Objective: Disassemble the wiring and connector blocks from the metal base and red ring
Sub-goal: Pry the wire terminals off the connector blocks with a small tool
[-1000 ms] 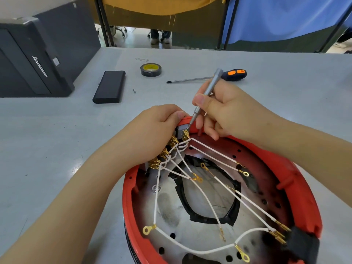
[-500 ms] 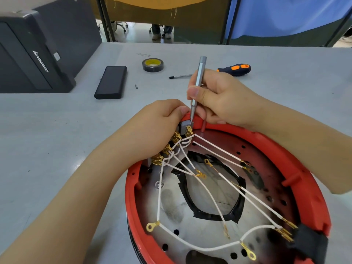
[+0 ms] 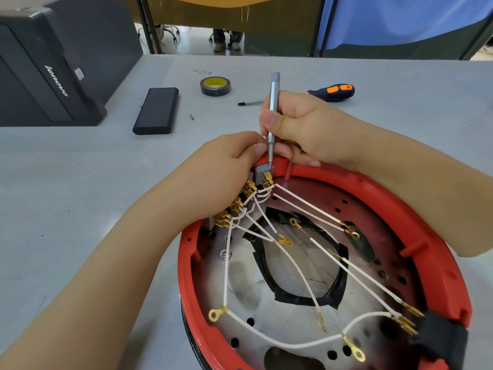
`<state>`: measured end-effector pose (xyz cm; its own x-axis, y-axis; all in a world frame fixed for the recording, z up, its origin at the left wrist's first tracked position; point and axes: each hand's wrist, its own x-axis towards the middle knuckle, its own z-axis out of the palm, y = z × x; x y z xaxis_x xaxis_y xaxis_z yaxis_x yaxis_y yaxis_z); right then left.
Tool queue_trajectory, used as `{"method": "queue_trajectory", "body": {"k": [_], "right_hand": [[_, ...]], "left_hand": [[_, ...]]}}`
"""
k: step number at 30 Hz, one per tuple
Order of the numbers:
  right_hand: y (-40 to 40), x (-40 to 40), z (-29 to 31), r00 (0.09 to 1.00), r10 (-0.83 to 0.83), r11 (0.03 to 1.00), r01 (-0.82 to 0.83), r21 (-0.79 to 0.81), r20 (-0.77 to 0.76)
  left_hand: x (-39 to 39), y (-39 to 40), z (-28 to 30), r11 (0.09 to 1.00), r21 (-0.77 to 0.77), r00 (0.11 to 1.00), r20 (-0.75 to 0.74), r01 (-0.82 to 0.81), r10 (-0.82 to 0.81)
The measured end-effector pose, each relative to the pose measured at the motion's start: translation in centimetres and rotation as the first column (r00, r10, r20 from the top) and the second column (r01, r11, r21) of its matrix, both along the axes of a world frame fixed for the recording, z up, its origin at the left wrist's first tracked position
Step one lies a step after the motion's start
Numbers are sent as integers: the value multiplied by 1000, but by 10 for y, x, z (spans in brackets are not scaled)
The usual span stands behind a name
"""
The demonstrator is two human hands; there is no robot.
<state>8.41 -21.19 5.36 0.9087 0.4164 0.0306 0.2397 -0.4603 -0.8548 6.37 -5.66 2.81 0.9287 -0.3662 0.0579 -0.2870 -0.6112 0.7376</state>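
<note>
A red ring (image 3: 437, 260) surrounds a perforated metal base (image 3: 256, 324) on the table. White wires (image 3: 301, 265) with gold terminals fan out from a row of connector blocks (image 3: 260, 174) at the ring's far left rim to a black block (image 3: 440, 340) at the near right. My left hand (image 3: 224, 177) grips the connector blocks, fingers curled over them. In my right hand (image 3: 301, 126) a slim silver screwdriver (image 3: 272, 102) stands nearly upright, its tip down on the topmost connector block.
On the table beyond lie a roll of black tape (image 3: 215, 86), an orange-and-black screwdriver (image 3: 330, 92), a black rectangular case (image 3: 156, 110) and a small loose bit (image 3: 191, 116). A black computer case (image 3: 45, 68) stands at the far left.
The silver screwdriver has swung from a rightward slant to nearly upright, with my right hand shifting left over the block. My left hand has kept its grip.
</note>
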Motion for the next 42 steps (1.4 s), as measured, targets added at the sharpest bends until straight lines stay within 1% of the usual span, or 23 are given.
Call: {"method": "queue_trajectory", "body": {"k": [3,5,8,10,17,25,28,31,36,42], "right_hand": [[0,0,0,1000,7,1000,-7,-2,8],[-1,-3,-3,999,-16,999,15,45,29],[-3,-13,-10,989,-37,986,13,164,142],[-3,-15,-13,980,-11,981,-28,190,198],[0,-12,-16,969,24,991,-56,123,246],[3,-15,-14,959,48,990,-82,111,278],[6,-13,-13,947,27,997,-49,61,319],[10,-7,-15,954,2,999,-16,45,299],[8,-4,-15,981,44,986,-73,149,190],[8,-3,-13,991,49,983,-70,170,125]], "left_hand": [[0,0,0,1000,-7,1000,0,5,-5],[0,0,0,1000,-3,1000,6,11,-11],[0,0,0,1000,-7,1000,6,21,-21],[0,0,-1,1000,-12,1000,10,18,-18],[0,0,-1,1000,-3,1000,6,5,-5],[-1,-1,1,1000,9,1000,11,13,-13],[-1,-1,1,1000,-8,1000,14,17,-17],[1,-2,1,1000,-16,1000,9,20,-20],[1,-2,2,999,-34,1000,-10,7,-7],[-1,-1,3,1000,-27,1000,-27,-10,9]]}}
